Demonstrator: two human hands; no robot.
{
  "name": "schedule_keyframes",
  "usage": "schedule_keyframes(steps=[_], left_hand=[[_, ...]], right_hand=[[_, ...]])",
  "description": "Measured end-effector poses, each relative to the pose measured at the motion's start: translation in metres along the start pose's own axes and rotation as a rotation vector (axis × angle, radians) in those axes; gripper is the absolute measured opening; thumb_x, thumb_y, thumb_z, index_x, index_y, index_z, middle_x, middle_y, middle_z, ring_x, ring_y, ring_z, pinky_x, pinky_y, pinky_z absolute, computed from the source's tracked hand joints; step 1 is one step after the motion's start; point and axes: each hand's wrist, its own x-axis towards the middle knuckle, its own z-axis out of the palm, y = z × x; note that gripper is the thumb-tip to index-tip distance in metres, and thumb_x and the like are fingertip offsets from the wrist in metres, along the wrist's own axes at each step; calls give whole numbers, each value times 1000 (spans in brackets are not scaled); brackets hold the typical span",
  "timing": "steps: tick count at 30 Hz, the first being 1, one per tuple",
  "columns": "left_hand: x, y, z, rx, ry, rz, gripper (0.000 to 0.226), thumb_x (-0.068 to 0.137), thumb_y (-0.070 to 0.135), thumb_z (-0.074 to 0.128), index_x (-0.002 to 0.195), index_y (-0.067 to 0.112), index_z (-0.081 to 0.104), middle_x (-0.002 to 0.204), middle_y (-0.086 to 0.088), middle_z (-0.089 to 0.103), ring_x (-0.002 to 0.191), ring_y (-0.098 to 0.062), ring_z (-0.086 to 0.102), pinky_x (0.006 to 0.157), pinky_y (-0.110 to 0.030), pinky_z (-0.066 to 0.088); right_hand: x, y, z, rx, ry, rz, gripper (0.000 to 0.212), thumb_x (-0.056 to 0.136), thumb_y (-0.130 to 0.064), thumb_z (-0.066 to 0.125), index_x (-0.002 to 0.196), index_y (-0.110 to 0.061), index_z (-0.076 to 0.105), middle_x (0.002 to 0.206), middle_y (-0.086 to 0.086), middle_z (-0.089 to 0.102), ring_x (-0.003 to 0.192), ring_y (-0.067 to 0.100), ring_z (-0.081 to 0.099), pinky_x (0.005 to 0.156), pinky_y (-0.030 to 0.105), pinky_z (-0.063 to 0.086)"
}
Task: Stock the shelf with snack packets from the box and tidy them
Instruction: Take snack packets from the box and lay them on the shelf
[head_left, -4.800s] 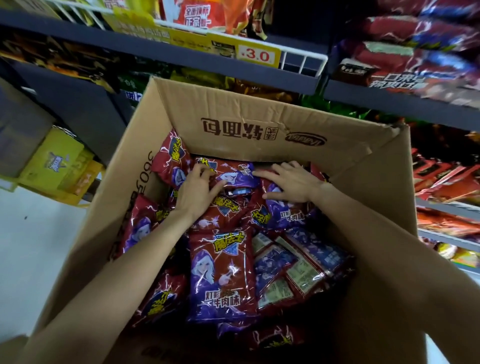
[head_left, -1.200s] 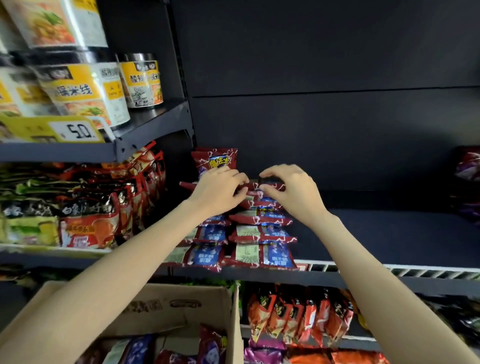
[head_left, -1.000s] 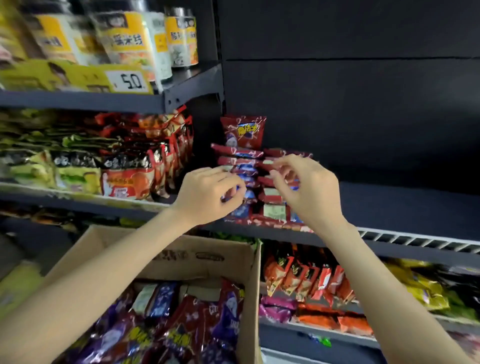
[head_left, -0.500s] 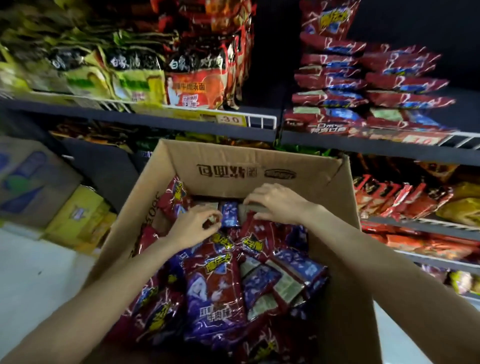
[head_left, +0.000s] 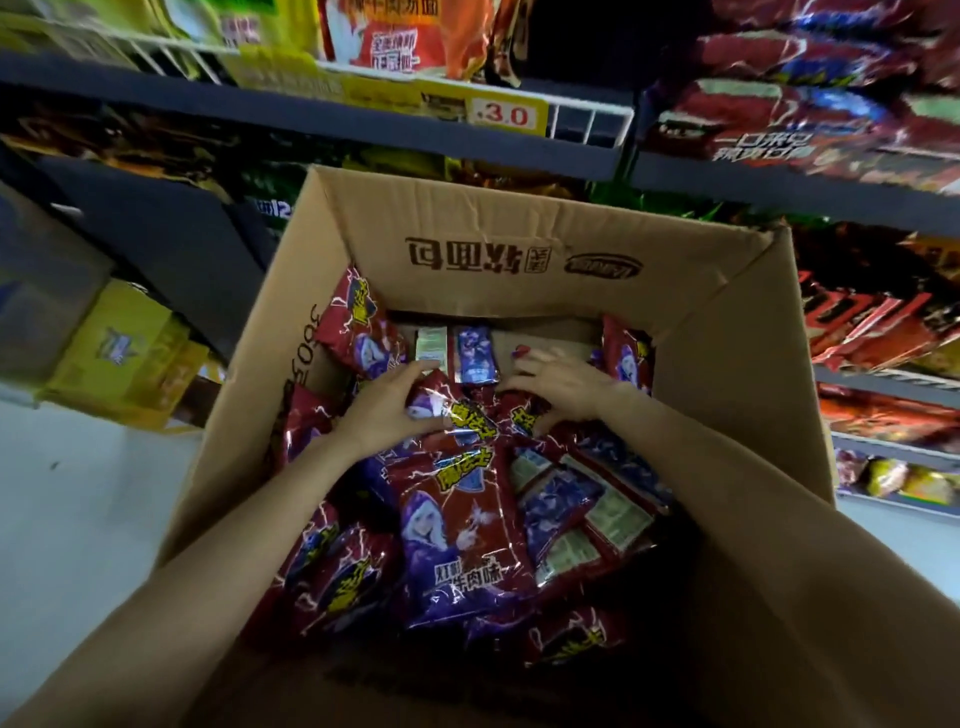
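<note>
both hands were down inside the open box (head_left: 519, 249), at its far end. the left hand (head_left: 382, 410) lay on a red-and-purple packet (head_left: 457, 415), fingers curled over its top edge and gripping it. the right hand (head_left: 563, 387) rested on the packets (head_left: 462, 540) beside it, fingers spread and bent; whether it gripped one could not be told. the packets lay loose across the box floor, some face up, some face down. the shelf (head_left: 779, 184) stood just behind the box, with more packs (head_left: 810, 109) stacked on it and a yellow price tag (head_left: 506, 115) on the rail at left.
</note>
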Motion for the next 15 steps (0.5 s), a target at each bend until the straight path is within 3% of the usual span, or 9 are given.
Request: schedule_keyframes(steps=[4, 8, 11, 13, 15], left_hand=[[-1, 2, 3, -187, 43, -11, 82, 70, 49, 73, 141, 33, 33, 146, 2, 38, 130, -12, 37, 100, -24, 31], [0, 4, 1, -243, 31, -52, 84, 67, 47, 73, 139, 29, 34, 143, 0, 41, 124, -12, 45, 101, -29, 39], [-3, 4, 0, -287, 8, -101, 79, 72, 37, 75, 138, 27, 34, 136, -3, 50, 109, -11, 56, 93, -25, 45], [-6, 5, 0, -271, 14, -109, 77, 75, 33, 75, 139, 27, 33, 136, 1, 48, 111, -9, 51, 94, -22, 41], [-8, 9, -2, -258, 22, -107, 74, 77, 28, 75, 139, 27, 33, 124, 11, 48, 104, -2, 47, 85, -7, 37]], right_hand=[[2, 0, -3, -112, 8, -61, 74, 78, -55, 64, 142, -35, 34, 138, 1, 39, 129, 24, 30, 107, 41, 25], [6, -8, -1, -73, -44, -86, 78, 79, -54, 64, 146, -34, 28, 149, 0, 30, 137, 24, 23, 111, 40, 17], [9, -5, -6, -94, -56, -57, 68, 82, -56, 60, 141, -30, 39, 139, 1, 39, 128, 22, 29, 108, 39, 20], [7, 0, -11, -114, -31, -74, 57, 82, -55, 60, 132, -30, 49, 130, 0, 46, 124, 22, 32, 108, 39, 19], [0, 6, -15, -83, 22, -74, 44, 83, -51, 62, 121, -29, 59, 120, -3, 52, 119, 21, 35, 104, 37, 21]])
